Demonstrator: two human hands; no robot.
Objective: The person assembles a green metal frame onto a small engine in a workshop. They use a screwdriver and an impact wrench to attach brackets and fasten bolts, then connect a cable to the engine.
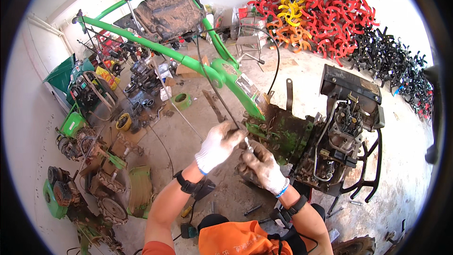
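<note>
My left hand [217,148], in a white glove with dirty fingertips, is closed around the lower end of a black control cable [222,101] that runs down from the green handlebar [188,61]. Close beside it, my right hand [265,169], its glove heavily soiled, pinches a small silvery metal fitting [248,145] at the cable's end. Both hands meet just left of the muddy green gearbox housing [285,134] of a tiller. The bare engine [342,132] sits to the right of that housing. My fingers hide how the cable and fitting join.
Bolts [253,210] lie on the concrete floor near me. Greasy machine parts [113,179] crowd the left side, with a green tape roll [181,100] farther back. Red tiller blades [337,19] and black blades [391,61] are heaped along the far right wall.
</note>
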